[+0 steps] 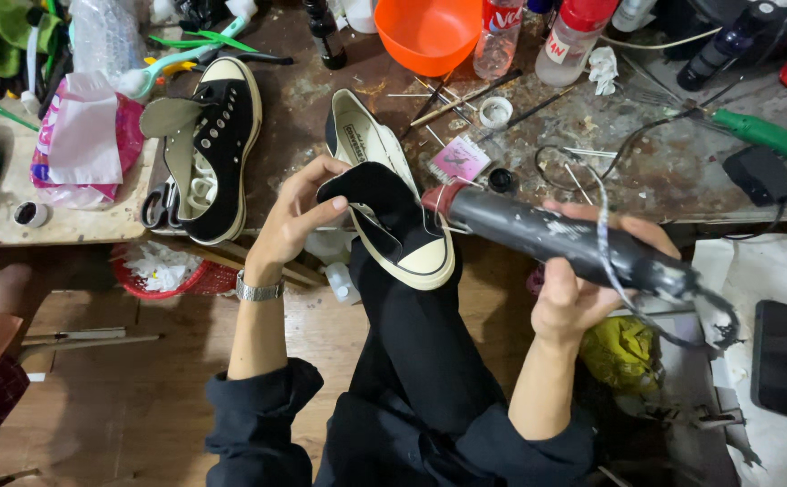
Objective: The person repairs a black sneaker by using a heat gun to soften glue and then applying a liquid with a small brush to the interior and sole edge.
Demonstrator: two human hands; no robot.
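The left hand (299, 212) holds a black canvas sneaker with a cream rubber sole (392, 212), fingers pinching its black upper; the shoe rests on the person's knee at the edge of the stained brown desk (673, 171). The right hand (592, 271) has its fingers wrapped tight around a long grey paint-spattered power tool (547, 236), whose red nose touches the sneaker. A second black sneaker (213, 144) lies on the desk, near an orange plastic bowl (428, 34).
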